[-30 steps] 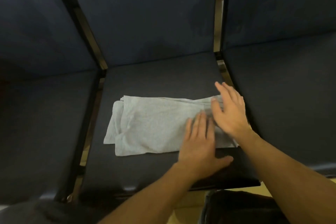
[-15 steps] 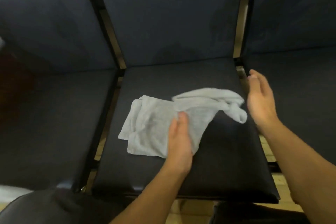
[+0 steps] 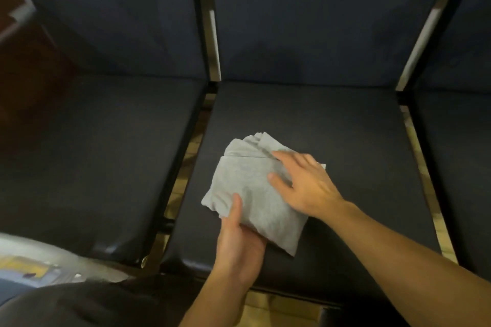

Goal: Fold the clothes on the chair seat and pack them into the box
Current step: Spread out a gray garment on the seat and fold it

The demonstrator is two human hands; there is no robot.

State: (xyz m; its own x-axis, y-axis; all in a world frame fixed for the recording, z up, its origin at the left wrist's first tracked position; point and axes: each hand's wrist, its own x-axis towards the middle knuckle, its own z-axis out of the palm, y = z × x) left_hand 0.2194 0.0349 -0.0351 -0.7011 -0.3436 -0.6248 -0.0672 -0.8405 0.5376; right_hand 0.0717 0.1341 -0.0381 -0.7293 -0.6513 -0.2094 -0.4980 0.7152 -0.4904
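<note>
A grey cloth (image 3: 252,194), folded into a compact bundle, lies on the middle chair seat (image 3: 332,127), toward the seat's front-left part. Its far end shows bunched layers & creases; the near-right corner hangs close to the front edge of the seat.

The left hand (image 3: 239,241) grips the near-left edge of the cloth — thumb on top, fingers tucked underneath out of view, so that edge sits lifted a bit off the seat. The right hand (image 3: 305,183) rests on top of the cloth's right side w/ fingers spread and fairly straight, palm down, pressing the fabric flat; fingertips point left toward the bunched far end. The two hands are near each other but not touching, both on the same bundle.

Both forearms come in from the bottom of the view, the right one crossing over the seat's front-right part.

The seat is dark and padded, one of a row — another seat (image 3: 93,154) to the left, a third just visible at the right edge, w/ dark backrests behind. Between the seats, shiny metal frame bars (image 3: 215,45) show. At bottom left is a blurred pale object (image 3: 32,265); can't tell what it is.
</note>
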